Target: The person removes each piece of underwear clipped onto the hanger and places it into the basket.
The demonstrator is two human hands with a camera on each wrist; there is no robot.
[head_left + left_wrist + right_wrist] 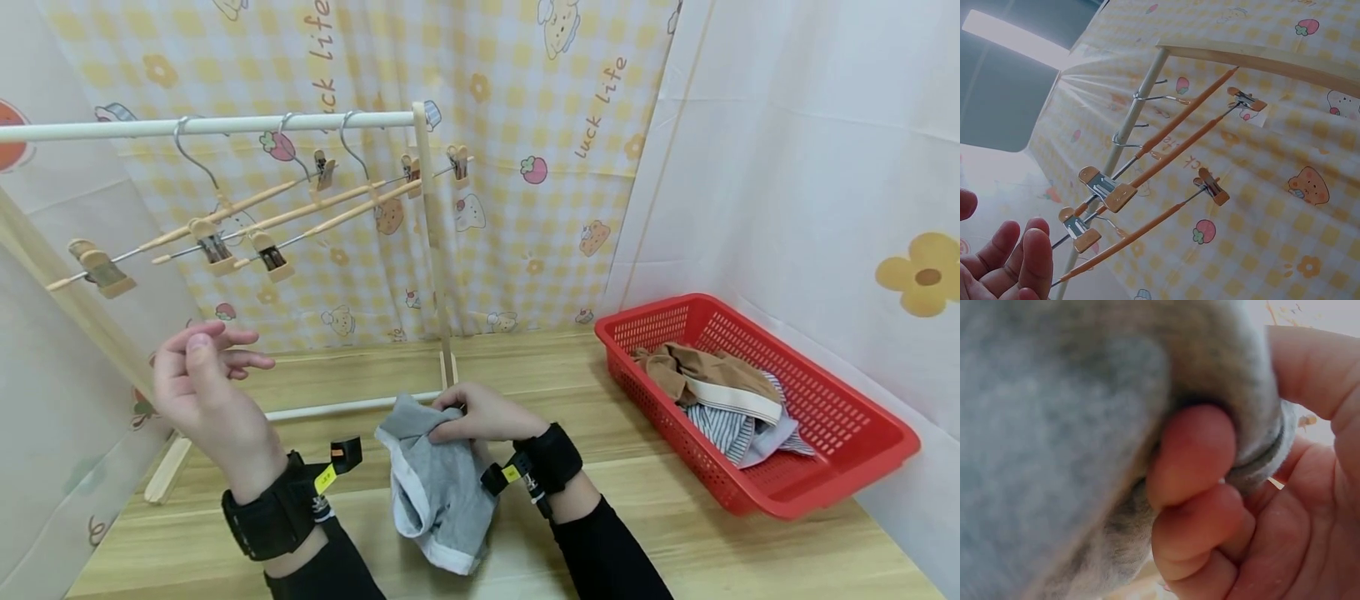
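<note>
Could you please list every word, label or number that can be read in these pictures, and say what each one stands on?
"luck life": printed on the yellow checked curtain behind the rack, seen twice in the head view.
"ck": part of the same print on the curtain, upside down in the left wrist view.
Yellow tags on the wrist straps: too small to read.
Grey garment, red basket, clip hangers: no text visible.

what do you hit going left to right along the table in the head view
left hand raised and holding nothing → grey garment → right hand gripping it → red basket of clothes
</note>
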